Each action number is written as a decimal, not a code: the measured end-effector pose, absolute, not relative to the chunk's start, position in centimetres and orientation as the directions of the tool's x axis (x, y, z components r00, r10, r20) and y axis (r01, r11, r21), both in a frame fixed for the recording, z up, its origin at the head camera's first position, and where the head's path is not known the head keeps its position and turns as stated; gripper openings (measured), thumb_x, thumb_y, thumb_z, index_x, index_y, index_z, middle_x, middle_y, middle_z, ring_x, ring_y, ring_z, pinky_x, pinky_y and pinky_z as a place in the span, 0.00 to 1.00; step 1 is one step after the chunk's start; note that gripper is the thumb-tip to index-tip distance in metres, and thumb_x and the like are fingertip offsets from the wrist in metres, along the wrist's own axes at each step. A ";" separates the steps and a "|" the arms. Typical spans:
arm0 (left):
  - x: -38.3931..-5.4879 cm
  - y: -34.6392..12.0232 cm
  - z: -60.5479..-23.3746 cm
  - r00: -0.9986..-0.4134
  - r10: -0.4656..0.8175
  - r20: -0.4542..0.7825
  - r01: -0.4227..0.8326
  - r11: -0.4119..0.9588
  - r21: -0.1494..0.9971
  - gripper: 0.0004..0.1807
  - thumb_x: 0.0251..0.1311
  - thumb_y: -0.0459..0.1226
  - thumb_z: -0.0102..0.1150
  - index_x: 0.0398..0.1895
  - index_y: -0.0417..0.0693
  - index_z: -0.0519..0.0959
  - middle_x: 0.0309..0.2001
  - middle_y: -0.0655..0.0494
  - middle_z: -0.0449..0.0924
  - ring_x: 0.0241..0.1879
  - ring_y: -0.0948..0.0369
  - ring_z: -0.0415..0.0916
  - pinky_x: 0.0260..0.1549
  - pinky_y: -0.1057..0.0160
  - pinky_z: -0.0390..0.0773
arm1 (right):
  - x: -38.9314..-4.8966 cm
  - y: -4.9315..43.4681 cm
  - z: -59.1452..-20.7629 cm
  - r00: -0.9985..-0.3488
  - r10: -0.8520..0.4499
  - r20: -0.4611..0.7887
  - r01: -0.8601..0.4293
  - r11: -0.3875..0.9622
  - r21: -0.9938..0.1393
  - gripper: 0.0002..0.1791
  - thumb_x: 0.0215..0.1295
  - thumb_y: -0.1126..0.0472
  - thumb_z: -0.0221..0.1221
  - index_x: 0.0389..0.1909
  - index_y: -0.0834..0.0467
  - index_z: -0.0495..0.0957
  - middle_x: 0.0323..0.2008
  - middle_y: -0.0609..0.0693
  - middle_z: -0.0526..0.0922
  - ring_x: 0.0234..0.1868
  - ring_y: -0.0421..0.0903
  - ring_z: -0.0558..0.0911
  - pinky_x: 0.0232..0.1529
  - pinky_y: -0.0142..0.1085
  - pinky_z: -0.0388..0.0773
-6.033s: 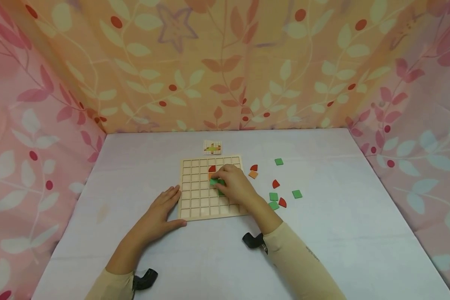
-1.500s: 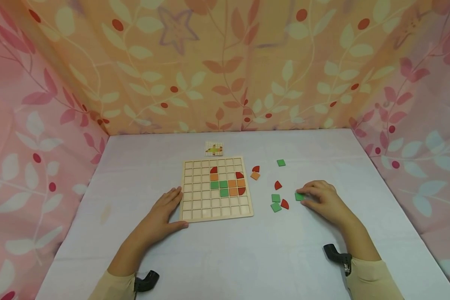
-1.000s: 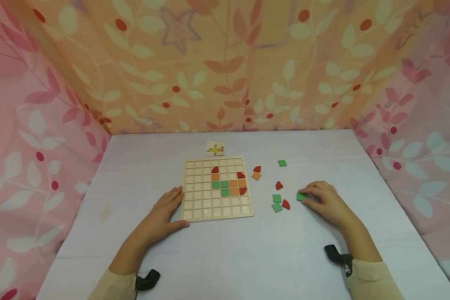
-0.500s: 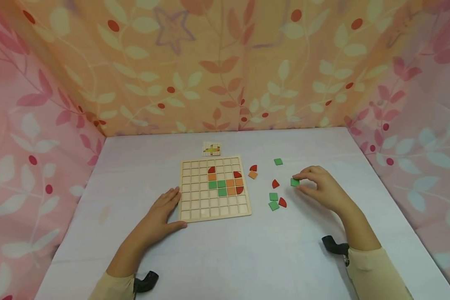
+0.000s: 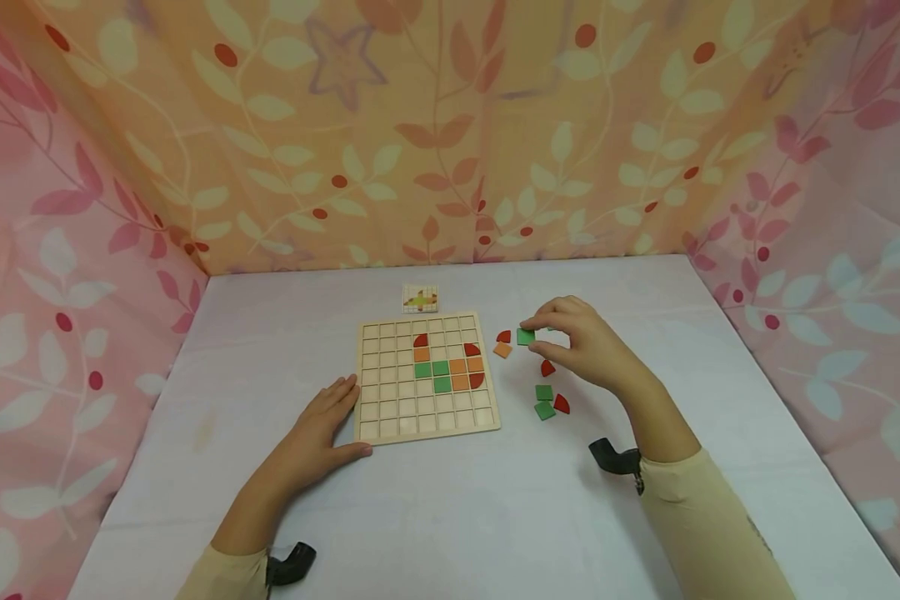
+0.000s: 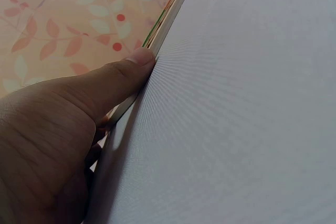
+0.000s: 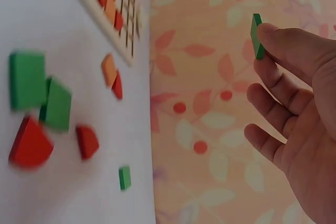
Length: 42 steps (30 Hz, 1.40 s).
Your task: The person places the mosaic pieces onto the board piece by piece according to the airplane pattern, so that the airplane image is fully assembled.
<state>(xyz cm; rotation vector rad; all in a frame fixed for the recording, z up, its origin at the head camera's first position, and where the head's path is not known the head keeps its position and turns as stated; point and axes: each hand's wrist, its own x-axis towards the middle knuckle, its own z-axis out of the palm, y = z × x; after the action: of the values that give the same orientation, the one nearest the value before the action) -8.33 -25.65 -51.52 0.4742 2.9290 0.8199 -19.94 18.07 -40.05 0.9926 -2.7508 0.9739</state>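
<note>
Between thumb and forefinger my right hand pinches a green square tile, held above the table to the right of the board. In the right wrist view the same tile is seen nearly edge-on. My left hand rests along the left edge of the wooden grid board, its thumb at the near corner. The left wrist view shows the thumb touching the board's side. Set in the grid are green squares, orange squares and red quarter-circles.
Loose on the white table right of the board lie green squares, red quarter-circles and an orange square. A small pattern card lies behind the board. Another green tile is mostly hidden behind my right hand in the head view.
Earlier, my right hand was over the board, then at the far-right green square. It has lifted that tile and carried it left and away from me. The left hand stays at the board.
</note>
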 end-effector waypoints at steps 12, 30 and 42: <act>-8.3 -25.7 -51.6 -0.952 0.305 0.010 0.265 0.812 0.519 0.58 0.54 0.60 0.73 0.80 0.41 0.57 0.83 0.51 0.49 0.82 0.48 0.43 0.78 0.43 0.47 | -20.2 11.4 -40.1 -0.748 -0.605 0.275 -0.637 0.535 -0.555 0.16 0.63 0.56 0.72 0.53 0.48 0.87 0.47 0.40 0.82 0.58 0.45 0.75 0.59 0.47 0.74; -8.2 -25.9 -51.4 -0.953 0.303 -0.011 0.252 0.811 0.529 0.58 0.55 0.61 0.72 0.81 0.43 0.56 0.83 0.54 0.47 0.82 0.51 0.41 0.80 0.46 0.45 | -19.4 5.7 -43.0 -0.718 -0.657 0.231 -0.641 0.494 -0.587 0.15 0.64 0.58 0.71 0.51 0.48 0.87 0.46 0.40 0.81 0.58 0.43 0.75 0.65 0.45 0.71; -8.3 -25.8 -51.5 -0.953 0.304 0.007 0.262 0.809 0.526 0.58 0.54 0.60 0.73 0.80 0.42 0.57 0.83 0.52 0.48 0.82 0.49 0.43 0.78 0.43 0.48 | -19.5 5.1 -44.9 -0.718 -0.672 0.181 -0.659 0.573 -0.487 0.14 0.65 0.54 0.69 0.52 0.46 0.87 0.47 0.40 0.82 0.59 0.44 0.76 0.66 0.44 0.70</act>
<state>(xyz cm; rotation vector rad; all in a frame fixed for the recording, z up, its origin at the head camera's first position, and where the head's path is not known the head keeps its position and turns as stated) -8.25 -25.75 -51.49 0.4566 2.9137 0.8305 -19.45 5.11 -44.87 1.1873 -2.8079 0.8532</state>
